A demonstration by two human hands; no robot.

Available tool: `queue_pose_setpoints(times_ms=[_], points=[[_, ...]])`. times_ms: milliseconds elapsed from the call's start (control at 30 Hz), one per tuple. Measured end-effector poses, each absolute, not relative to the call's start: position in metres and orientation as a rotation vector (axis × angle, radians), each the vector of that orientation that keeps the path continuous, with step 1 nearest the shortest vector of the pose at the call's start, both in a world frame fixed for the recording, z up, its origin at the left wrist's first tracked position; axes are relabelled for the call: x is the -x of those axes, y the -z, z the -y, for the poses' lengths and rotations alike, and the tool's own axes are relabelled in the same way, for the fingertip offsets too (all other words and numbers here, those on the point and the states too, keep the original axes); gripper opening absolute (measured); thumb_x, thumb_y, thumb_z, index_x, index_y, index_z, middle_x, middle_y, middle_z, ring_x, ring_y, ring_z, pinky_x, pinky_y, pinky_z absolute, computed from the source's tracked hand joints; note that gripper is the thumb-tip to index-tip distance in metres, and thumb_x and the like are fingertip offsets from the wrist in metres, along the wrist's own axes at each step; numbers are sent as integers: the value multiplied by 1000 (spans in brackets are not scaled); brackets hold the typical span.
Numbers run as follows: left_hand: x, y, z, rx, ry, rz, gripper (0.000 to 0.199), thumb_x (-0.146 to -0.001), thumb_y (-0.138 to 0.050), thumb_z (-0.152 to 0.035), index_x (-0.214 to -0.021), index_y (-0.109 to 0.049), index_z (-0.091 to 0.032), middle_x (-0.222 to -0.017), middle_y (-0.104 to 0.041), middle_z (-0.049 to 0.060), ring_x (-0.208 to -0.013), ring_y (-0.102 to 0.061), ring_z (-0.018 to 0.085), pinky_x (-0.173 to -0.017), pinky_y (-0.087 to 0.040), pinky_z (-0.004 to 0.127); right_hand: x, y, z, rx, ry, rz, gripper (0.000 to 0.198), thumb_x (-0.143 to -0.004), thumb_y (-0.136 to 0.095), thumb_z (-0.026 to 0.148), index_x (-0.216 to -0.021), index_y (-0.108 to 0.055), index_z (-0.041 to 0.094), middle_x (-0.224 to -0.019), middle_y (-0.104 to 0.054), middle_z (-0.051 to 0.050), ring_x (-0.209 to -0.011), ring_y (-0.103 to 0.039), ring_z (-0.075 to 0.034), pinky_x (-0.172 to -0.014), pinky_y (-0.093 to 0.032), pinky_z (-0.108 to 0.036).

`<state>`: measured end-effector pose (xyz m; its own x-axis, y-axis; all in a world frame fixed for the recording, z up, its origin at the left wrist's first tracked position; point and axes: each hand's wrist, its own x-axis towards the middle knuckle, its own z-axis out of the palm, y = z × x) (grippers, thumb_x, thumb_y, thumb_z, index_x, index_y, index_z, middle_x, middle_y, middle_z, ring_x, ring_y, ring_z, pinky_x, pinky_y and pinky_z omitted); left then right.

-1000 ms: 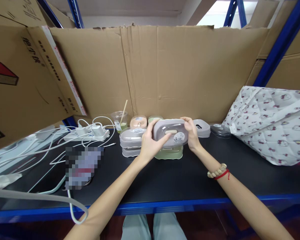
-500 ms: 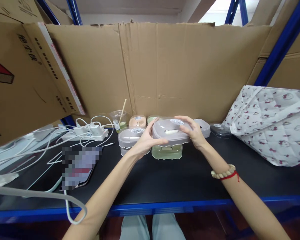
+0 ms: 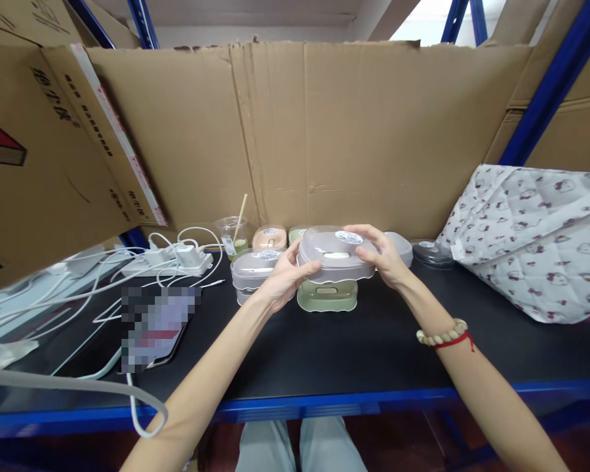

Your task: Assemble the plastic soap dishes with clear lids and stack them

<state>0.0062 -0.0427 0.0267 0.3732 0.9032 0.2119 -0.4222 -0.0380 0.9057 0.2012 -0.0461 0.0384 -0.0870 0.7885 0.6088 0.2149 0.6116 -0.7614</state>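
Note:
A grey-lilac plastic box (image 3: 332, 262) with a clear lid and a round white label is gripped from both sides by my hands. My left hand (image 3: 288, 278) closes on its left end, thumb along the front. At the right end my right hand (image 3: 384, 257) holds on, fingers over the lid and around the side. Directly beneath is a green box (image 3: 327, 297); I cannot tell whether the two touch. A stack of grey-lilac boxes (image 3: 250, 267) stands to the left, partly hidden by my left hand. Another grey box (image 3: 400, 249) sits behind my right hand.
Behind are a peach box (image 3: 269, 237) and a plastic cup (image 3: 235, 239) with a straw. Dark clear-lidded boxes (image 3: 431, 254) and a patterned bag (image 3: 535, 242) stand right. A power strip (image 3: 191, 264), white cables and a phone (image 3: 162, 328) lie left. Cardboard (image 3: 275, 131) walls the back.
The grey-lilac box settles slightly and levels over the green box. My left thumb has shifted up and back along its front. Both hands keep their hold.

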Motion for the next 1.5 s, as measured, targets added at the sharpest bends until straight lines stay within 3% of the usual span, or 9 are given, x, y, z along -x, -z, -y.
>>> queue_pose_setpoints(times_ms=[200,333,433,567,767,933,1100,1367,1500], points=[[-6,-28,46,-1121,-1108,-458,78,-48,-86,-30,-120,-58,-24,-124,-60,8,-118,-52,27,-98,-43,36,-204,-39,46,864,-541,1704,48,-58,-70,60,-93,-65,27,-104,-67,-3,-101,-59,-24,-92,-42,-45],[-6,-31,49,-1045,-1077,-470,57,-65,-74,-41,-116,-61,-22,-119,-64,7,-113,-56,26,-94,-46,36,-200,-37,46,855,-524,1751,51,-58,-70,60,-96,-64,27,-110,-65,-4,-108,-55,-25,-98,-38,-46],[-6,-34,50,-990,-1143,-543,48,-70,-68,-29,-116,-60,-21,-117,-65,6,-110,-58,23,-92,-46,33,-195,-35,48,857,-570,1710,63,-56,-70,61,-109,-58,28,-122,-58,-5,-117,-49,-26,-101,-36,-46],[-6,-37,50,-980,-1239,-523,55,-66,-66,-24,-120,-56,-22,-115,-66,4,-107,-59,23,-91,-46,34,-188,-37,52,971,-920,1432,66,-68,-54,63,-125,-45,32,-132,-50,-4,-112,-52,-25,-83,-51,-44],[-8,-32,47,-1116,-1285,-660,57,-70,-64,-35,-123,-48,-20,-126,-56,10,-118,-51,25,-97,-40,37,-188,-42,49,1048,-1144,1218,41,-69,-57,44,-106,-56,27,-107,-62,-4,-77,-58,-17,-45,-52,-24],[-8,-25,46,-1678,-1542,-887,65,-66,-69,-41,-125,-45,-25,-141,-38,12,-131,-33,28,-106,-27,45,-203,-34,38,1202,-1067,1089,23,-77,-49,41,-91,-56,25,-107,-61,-5,-81,-59,-17,-42,-52,-23],[-9,-19,49,-2343,-1330,-810,41,-70,-67,-35,-110,-60,-29,-131,-51,8,-127,-39,29,-108,-22,48,-210,-27,37,1328,-1207,1361,19,-73,-59,38,-84,-57,23,-94,-66,-5,-74,-62,-17,-50,-55,-28],[-13,-10,46,-2512,-1137,-823,26,-74,-63,-35,-99,-67,-26,-113,-64,9,-110,-54,29,-99,-33,44,-211,-16,27,1525,-573,1652,27,-72,-60,47,-63,-58,21,-75,-66,-3,-74,-62,-19,-66,-52,-33],[-14,-11,48,-2512,-1193,-837,28,-74,-62,-34,-100,-65,-24,-116,-63,10,-112,-53,29,-99,-33,43,-225,-1,15,1610,4,1716,21,-81,-48,26,-90,-65,18,-100,-67,-11,-95,-61,-24,-84,-47,-41]])
